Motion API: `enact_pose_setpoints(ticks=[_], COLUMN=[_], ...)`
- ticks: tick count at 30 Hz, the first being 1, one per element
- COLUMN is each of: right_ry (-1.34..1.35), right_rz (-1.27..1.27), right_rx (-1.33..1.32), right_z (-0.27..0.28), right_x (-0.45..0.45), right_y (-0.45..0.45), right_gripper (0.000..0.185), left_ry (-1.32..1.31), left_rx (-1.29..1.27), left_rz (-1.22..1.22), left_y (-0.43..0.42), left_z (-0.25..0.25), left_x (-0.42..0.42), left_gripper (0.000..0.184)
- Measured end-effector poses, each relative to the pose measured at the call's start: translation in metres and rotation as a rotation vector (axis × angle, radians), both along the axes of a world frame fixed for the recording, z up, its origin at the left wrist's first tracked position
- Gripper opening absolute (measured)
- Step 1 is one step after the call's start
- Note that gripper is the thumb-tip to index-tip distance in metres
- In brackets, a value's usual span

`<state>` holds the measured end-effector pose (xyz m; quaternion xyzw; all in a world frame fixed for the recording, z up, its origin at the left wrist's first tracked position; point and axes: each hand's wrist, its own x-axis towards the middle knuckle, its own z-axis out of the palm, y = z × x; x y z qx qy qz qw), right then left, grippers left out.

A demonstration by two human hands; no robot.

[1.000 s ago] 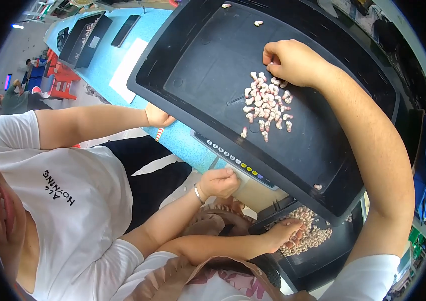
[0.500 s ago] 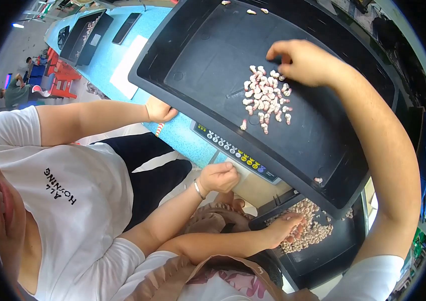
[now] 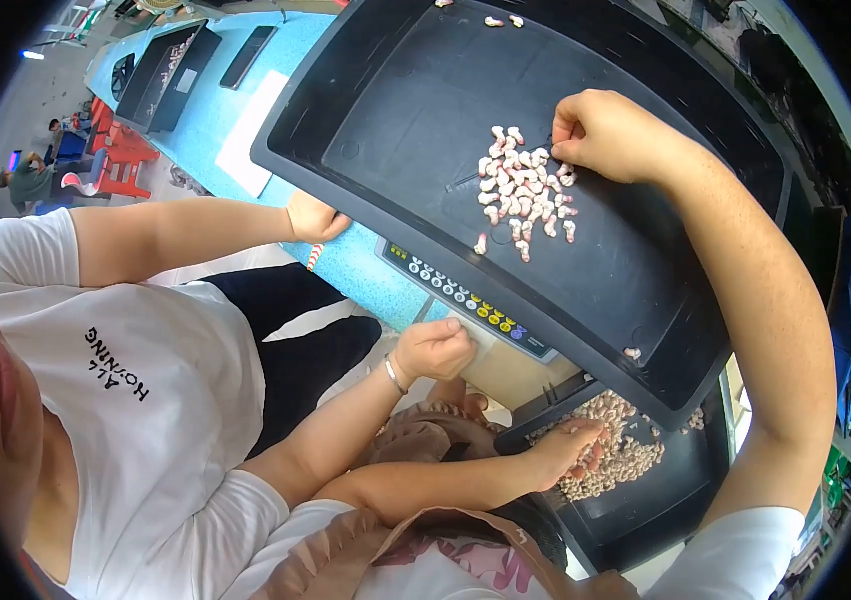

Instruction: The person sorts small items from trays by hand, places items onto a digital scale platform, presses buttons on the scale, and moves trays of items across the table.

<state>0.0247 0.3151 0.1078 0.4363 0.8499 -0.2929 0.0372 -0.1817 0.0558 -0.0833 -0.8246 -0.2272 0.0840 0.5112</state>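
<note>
A loose cluster of small pale, pink-tinged curved pieces (image 3: pixel 522 190) lies in the large black tray (image 3: pixel 395 130). At the upper right edge of this cluster is my right hand (image 3: pixel 600 135), its thumb and forefinger pinched together; what is between the fingertips is too small to make out. Lower down, my left hand (image 3: pixel 570 455) curls its fingers around some pale pieces, over a heap of similar pieces (image 3: pixel 625 465) in a second black tray (image 3: pixel 635 530). A few single pieces lie apart near the large tray's top edge and its lower right corner.
A co-worker in a white shirt (image 3: pixel 145 400) has one hand (image 3: pixel 315 218) by the large tray's edge and a closed hand (image 3: pixel 435 350) near a keypad panel (image 3: pixel 465 300). A small black bin (image 3: pixel 165 80), a phone (image 3: pixel 248 57) and white paper (image 3: pixel 255 135) lie on the blue table (image 3: pixel 205 130).
My right hand opened slightly and moved off the cluster's top edge, then closed its fingertips again a little to the right. Another piece now lies near the large tray's top edge.
</note>
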Motion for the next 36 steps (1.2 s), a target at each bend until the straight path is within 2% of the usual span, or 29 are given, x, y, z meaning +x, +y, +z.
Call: enact_pose_setpoints(ticks=[2,4,5,6,8,10,12,14,18,20,24,26,27,29,30,32,33,34,36], right_ry=[-0.02,0.418,0.496,0.496,0.359,0.181,0.214,0.167,0.124,0.109,0.017,0.027,0.025,0.12,0.098,0.317,0.572,0.476,0.286], right_rz=[-0.094,-0.402,-0.455,-0.455,-0.063,0.054,0.176,0.184,0.106,0.111,0.172,0.039,0.037,-0.051,-0.037,-0.205,-0.306,-0.358,0.007], right_rx=[-0.071,-0.086,-0.051,-0.052,0.092,0.01,0.263,0.236,0.005,0.152,0.203,-0.033,-0.033,-0.264,-0.214,-0.072,0.073,0.13,0.131], right_z=[0.006,-0.003,-0.005,-0.01,-0.021,-0.008,-0.017,-0.016,-0.006,-0.01,-0.012,-0.003,-0.004,-0.01,-0.011,-0.013,-0.017,-0.015,-0.015], right_x=[-0.004,-0.009,-0.008,-0.005,0.003,0.001,-0.001,-0.003,-0.003,-0.002,0.001,0.001,0.003,0.004,0.002,-0.001,-0.005,0.001,0.016], right_y=[0.006,0.014,0.016,0.016,0.015,-0.004,-0.015,-0.013,-0.003,-0.009,-0.011,-0.011,-0.01,-0.001,0.004,0.013,0.015,0.016,0.015], right_gripper=[0.014,0.018,0.02,0.02,0.02,0.02,0.017,0.012,0.008,0.009,0.011,0.011,0.011,0.012,0.016,0.021,0.025,0.021,0.018], left_ry=[-0.145,-0.143,-0.141,-0.142,-0.177,-0.162,-0.143,-0.054,-0.055,-0.058,-0.081,-0.128,-0.13,-0.186,-0.186,-0.15,-0.142,-0.139,-0.137], left_rx=[-0.128,-0.126,-0.123,-0.123,-0.139,-0.115,-0.094,-0.084,-0.078,-0.072,-0.071,-0.08,-0.08,-0.121,-0.123,-0.088,-0.086,-0.084,-0.084], left_rz=[-0.073,-0.077,-0.077,-0.076,-0.041,-0.046,-0.05,-0.068,-0.058,-0.058,-0.059,-0.059,-0.061,-0.059,-0.061,-0.048,-0.048,-0.048,-0.049], left_y=[0.007,0.008,0.008,0.008,0.008,0.006,0.006,0.011,0.01,0.009,0.009,0.006,0.007,0.007,0.008,0.008,0.007,0.007,0.007], left_z=[0.014,0.014,0.014,0.016,0.019,0.012,0.014,0.026,0.024,0.024,0.019,0.009,0.011,0.015,0.014,0.012,0.012,0.011,0.012], left_x=[0.003,0.003,0.003,0.003,0.004,0.003,0.003,0.005,0.005,0.005,0.004,0.002,0.003,0.004,0.003,0.003,0.002,0.003,0.003], left_gripper=[0.028,0.028,0.027,0.027,0.027,0.027,0.027,0.026,0.027,0.027,0.027,0.027,0.027,0.027,0.027,0.027,0.027,0.027,0.028])
